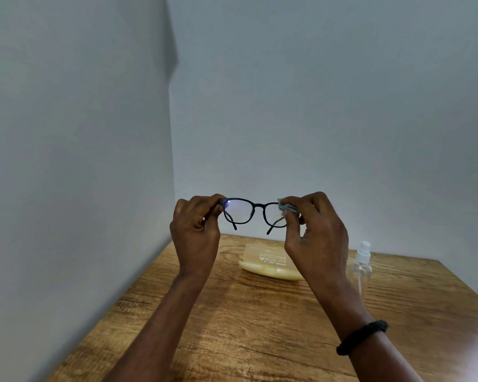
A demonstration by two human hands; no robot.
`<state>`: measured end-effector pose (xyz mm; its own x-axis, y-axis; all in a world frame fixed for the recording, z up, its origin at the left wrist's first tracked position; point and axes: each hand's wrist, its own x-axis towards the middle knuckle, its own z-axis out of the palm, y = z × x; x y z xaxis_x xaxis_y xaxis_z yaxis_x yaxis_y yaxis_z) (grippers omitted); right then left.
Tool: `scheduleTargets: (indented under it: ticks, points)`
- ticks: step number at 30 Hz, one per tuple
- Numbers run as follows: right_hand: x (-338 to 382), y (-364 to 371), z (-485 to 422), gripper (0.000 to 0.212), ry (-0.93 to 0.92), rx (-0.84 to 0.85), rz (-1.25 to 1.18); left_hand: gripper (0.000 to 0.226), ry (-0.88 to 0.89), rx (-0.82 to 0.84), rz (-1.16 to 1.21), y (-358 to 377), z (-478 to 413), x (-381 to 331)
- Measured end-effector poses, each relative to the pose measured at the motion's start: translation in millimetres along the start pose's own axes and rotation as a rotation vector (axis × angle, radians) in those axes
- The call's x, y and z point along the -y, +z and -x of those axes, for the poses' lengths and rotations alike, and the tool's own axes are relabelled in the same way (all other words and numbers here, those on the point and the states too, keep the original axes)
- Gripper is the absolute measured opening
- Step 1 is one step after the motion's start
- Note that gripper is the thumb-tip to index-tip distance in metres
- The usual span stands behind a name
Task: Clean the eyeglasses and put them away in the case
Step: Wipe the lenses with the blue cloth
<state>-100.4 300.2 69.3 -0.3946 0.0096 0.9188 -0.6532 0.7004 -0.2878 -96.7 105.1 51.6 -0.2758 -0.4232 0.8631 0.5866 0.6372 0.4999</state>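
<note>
- Cleaning step: left hand (196, 227) pinches the eyeglasses (253, 213) by the frame's end, above the case (268, 264).
- Right hand (312, 224) pinches a cloth (287, 207) over one lens.
- Next, likely: wipe the other lens, fold the temples, lower them to the case.

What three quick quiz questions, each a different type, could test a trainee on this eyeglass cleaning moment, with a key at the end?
1. True or false: the yellow eyeglass case on the wooden table is shut.
2. Multiple choice: the grey cleaning cloth is pinched on the black-framed eyeglasses by A) the left hand, B) the right hand, C) neither hand.
3. Short answer: what stands on the table to the right of the case?

Key
1. True; it lies closed below the raised glasses.
2. B; the left hand only holds the other end of the frame.
3. A clear spray bottle with a white nozzle.
</note>
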Motion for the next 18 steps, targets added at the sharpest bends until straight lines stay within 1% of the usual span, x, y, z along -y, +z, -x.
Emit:
scheduleTargets:
  ticks: [4, 13, 18]
  points:
    - [2.7, 2.1, 0.5, 0.024, -0.043, -0.010, 0.000, 0.015, 0.012, 0.002, 0.005, -0.1, 1.7, -1.5]
    - [13.0, 5.8, 5.4, 0.021, -0.201, 0.058, -0.055, 0.018, -0.014, -0.036, -0.011, -1.7, -0.6, 3.2]
    - [10.8, 6.5, 7.7, 0.020, -0.204, 0.110, -0.025, 0.019, -0.019, -0.049, -0.014, -3.6, -2.9, 5.4]
